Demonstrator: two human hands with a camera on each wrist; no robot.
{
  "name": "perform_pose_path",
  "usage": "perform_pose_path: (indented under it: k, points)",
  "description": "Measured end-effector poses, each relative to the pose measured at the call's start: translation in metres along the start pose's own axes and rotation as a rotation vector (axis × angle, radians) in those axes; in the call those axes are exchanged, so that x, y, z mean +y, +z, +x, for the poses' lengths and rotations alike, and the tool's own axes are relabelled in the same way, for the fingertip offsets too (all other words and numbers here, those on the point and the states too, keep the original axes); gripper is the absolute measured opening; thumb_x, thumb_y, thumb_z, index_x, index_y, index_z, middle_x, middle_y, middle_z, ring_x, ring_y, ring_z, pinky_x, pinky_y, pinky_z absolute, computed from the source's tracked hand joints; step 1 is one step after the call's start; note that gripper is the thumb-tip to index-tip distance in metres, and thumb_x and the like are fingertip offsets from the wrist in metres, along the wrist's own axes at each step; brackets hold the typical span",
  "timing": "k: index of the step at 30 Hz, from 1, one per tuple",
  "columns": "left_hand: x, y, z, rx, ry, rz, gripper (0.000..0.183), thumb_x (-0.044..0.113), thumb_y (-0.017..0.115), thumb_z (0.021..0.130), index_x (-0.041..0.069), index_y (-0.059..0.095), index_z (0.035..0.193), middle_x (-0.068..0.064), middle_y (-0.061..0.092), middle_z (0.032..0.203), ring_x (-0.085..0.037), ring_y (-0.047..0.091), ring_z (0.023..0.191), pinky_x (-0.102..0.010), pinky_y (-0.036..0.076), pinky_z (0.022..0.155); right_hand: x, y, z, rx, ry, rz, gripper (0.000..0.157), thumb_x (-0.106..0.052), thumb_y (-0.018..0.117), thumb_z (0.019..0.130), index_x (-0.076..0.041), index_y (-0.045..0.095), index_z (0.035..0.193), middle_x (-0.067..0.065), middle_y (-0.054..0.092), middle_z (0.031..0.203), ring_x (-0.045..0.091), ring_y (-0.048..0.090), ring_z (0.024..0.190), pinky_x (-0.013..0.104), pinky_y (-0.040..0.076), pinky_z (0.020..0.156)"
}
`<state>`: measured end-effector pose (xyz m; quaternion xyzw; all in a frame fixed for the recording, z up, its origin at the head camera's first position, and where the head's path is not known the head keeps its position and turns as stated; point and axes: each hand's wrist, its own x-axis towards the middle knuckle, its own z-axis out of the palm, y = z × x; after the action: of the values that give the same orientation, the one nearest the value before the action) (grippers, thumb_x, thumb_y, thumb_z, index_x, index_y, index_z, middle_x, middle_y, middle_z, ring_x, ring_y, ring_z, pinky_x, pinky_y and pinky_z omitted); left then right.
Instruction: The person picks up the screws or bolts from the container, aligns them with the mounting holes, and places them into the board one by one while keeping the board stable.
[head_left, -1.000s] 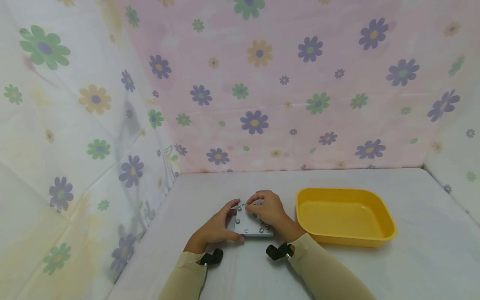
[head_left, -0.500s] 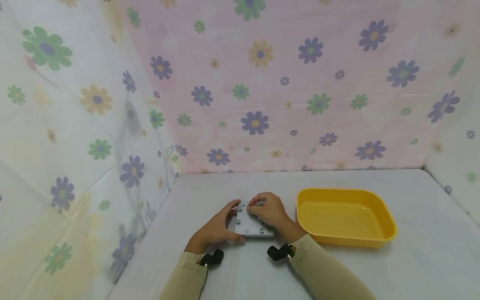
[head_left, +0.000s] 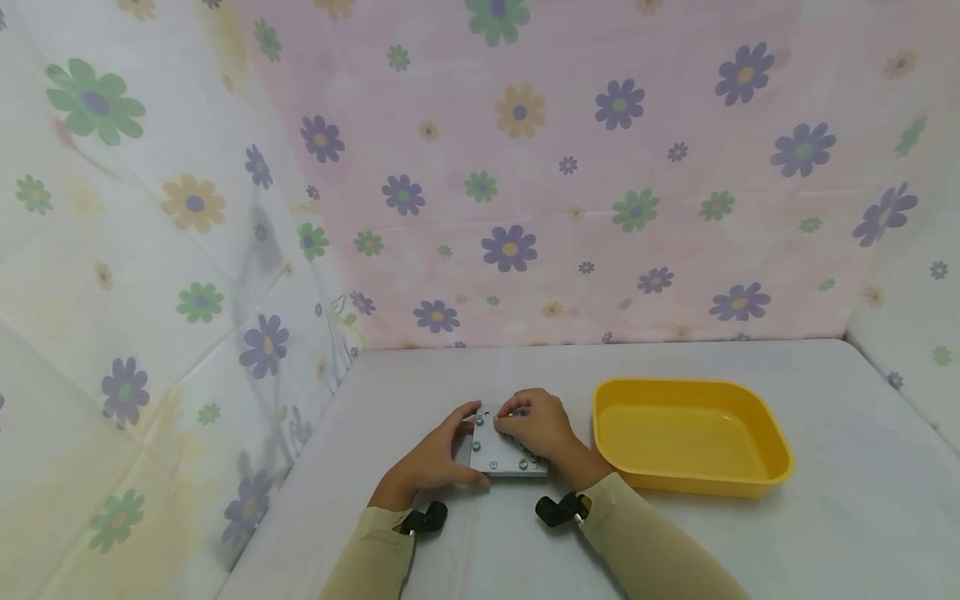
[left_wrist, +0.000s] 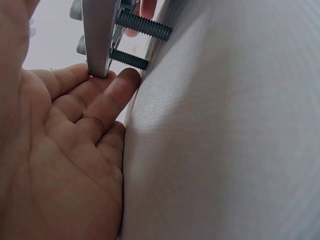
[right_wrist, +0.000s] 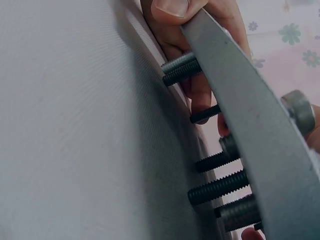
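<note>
A flat metal plate (head_left: pixel 495 450) stands just above the white table, carried on the threaded shanks of several bolts (right_wrist: pixel 218 187) that poke out underneath. Bolt heads (head_left: pixel 522 463) line its top near the edges. My left hand (head_left: pixel 431 458) grips the plate's left side, thumb at the near corner and fingers at the far one. In the left wrist view, fingertips (left_wrist: pixel 131 77) reach below the plate beside the shanks. My right hand (head_left: pixel 543 427) is over the far part of the plate, thumb and index finger pinching a small bolt, mostly hidden by the fingers.
To the right of my right hand sits a yellow plastic tray (head_left: pixel 690 485), close to the forearm. A white cloth covers the table (head_left: pixel 420 375). Flowered curtains (head_left: pixel 570 208) stand at the back and on both sides.
My right hand has shifted slightly toward me and to the right over the plate, its fingers still pinched together. The left hand and plate keep their place.
</note>
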<state>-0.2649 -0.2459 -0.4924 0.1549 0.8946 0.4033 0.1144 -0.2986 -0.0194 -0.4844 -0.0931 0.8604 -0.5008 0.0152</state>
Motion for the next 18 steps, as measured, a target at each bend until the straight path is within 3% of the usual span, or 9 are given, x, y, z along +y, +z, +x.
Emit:
perform_pose_path:
  k: [18]
  points:
    - [0.0003,-0.0008,0.0006,-0.006,0.021,0.001,0.124,0.044,0.096,0.064,0.029,0.025,0.164,0.001,0.060,0.142,-0.020,0.046,0.143,-0.060,0.026,0.122,0.0089,0.0028,0.0019,0.029,-0.041,-0.003,0.008,-0.032,0.085,0.083,-0.037,0.079,0.080,-0.004,0.072,0.119,0.026,0.059,0.128,0.057,0.039,0.113]
